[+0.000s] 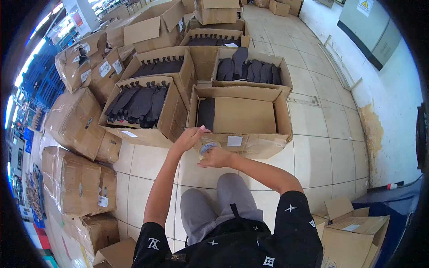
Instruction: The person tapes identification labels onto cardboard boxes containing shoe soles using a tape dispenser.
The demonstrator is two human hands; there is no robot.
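My right hand is closed around a roll of clear packing tape, just in front of an open cardboard box. Close beside it, my left hand has its fingers curled together at the box's front left corner; what they grip, if anything, is hidden. Inside that box, a dark flat sole-shaped piece lies at the left end, next to bare cardboard. A white label is stuck on the box's front wall.
Open boxes of dark sole-shaped pieces stand left, behind left and behind right. Taped cartons are stacked along the left. A white wall runs along the right, and more cartons sit at the lower right.
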